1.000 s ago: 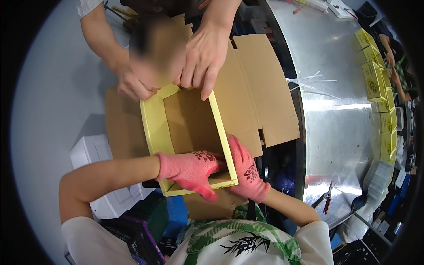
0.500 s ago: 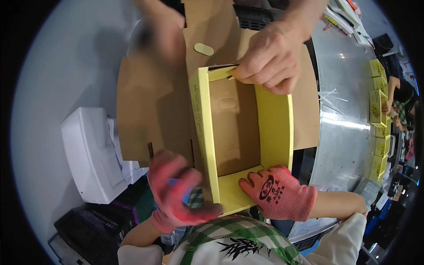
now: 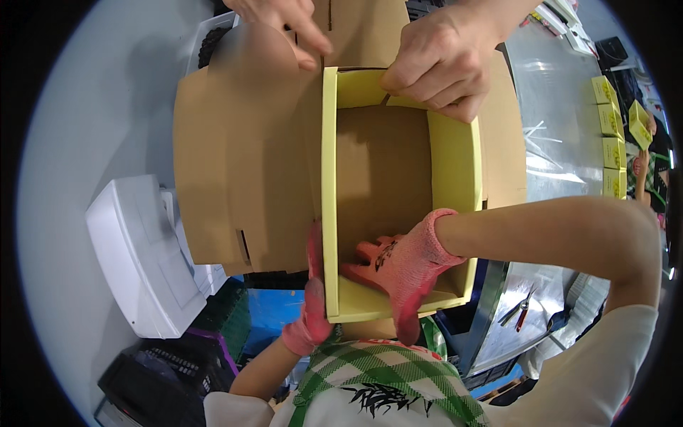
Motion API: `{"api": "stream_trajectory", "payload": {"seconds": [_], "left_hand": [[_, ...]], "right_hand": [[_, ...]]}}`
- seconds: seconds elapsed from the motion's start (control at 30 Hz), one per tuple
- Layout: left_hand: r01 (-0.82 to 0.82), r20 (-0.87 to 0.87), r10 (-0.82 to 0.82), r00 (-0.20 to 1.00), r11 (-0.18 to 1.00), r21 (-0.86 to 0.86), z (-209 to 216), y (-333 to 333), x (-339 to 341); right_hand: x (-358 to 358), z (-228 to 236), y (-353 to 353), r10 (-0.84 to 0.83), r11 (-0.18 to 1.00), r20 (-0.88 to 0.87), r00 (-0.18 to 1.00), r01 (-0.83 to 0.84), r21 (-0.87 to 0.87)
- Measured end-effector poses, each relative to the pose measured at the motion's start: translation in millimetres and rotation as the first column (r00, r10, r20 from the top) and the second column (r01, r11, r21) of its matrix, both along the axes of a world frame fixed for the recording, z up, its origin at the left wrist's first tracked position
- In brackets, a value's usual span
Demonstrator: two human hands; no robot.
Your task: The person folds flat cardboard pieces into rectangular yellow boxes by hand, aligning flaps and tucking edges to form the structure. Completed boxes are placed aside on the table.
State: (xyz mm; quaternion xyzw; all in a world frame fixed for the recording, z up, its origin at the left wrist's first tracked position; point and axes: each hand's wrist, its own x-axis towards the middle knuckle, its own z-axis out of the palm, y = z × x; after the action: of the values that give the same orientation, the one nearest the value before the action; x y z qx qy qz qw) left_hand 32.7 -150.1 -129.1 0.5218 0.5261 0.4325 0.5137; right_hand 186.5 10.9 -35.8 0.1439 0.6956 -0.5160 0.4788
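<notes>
A yellow open-topped cardboard box (image 3: 455,167), brown inside at the bottom, stands in front of me. My left hand (image 3: 311,309), in a red glove, lies along the outside of its left wall with the fingers straight; the wall partly hides it. Inside the near end is my right hand (image 3: 398,267), also red-gloved, its fingers spread toward the left wall and its thumb over the near edge. Across from me, another person's bare hand (image 3: 445,67) pinches the far right corner. That person's other bare hand (image 3: 292,25) hangs beyond the far left corner, fingers apart.
Large brown cardboard (image 3: 242,164) spreads under and around the box. A white plastic casing (image 3: 142,256) and dark crates (image 3: 171,370) are at left. On the metal table (image 3: 555,142) at right lie white strips, pliers (image 3: 523,313) and several yellow boxes, with another worker beyond.
My right hand has gone from gripping the near wall to reaching inside the box. My left hand has come against the left wall. The other person's left-side hand has drawn back; the box has shifted away from me.
</notes>
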Motion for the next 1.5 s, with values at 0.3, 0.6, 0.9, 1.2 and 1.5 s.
{"api": "stream_trajectory", "payload": {"seconds": [0.3,0.6,0.9,1.2,1.5], "left_hand": [[0.065,-0.013,-0.065,0.998,0.998,-0.003,1,5,7],[0.067,-0.028,-0.066,0.997,0.997,0.040,7,16,1],[-0.161,0.147,0.165,0.975,0.986,-0.036,14,52,-47],[-0.200,0.527,0.402,0.749,0.895,-0.398,-28,102,-5],[0.387,-0.721,0.129,0.681,0.772,0.504,90,42,24]], "right_hand": [[6,-6,5,-0.024,0.996,-0.007,1.000,0.023,-0.083],[5,11,-4,-0.156,0.983,-0.210,0.965,0.173,0.063],[34,27,-71,-0.171,0.822,-0.461,0.871,0.384,0.421],[19,22,-52,0.037,0.741,-0.468,0.883,0.290,0.606],[31,34,-52,-0.023,0.647,-0.503,0.864,0.396,0.652]]}}
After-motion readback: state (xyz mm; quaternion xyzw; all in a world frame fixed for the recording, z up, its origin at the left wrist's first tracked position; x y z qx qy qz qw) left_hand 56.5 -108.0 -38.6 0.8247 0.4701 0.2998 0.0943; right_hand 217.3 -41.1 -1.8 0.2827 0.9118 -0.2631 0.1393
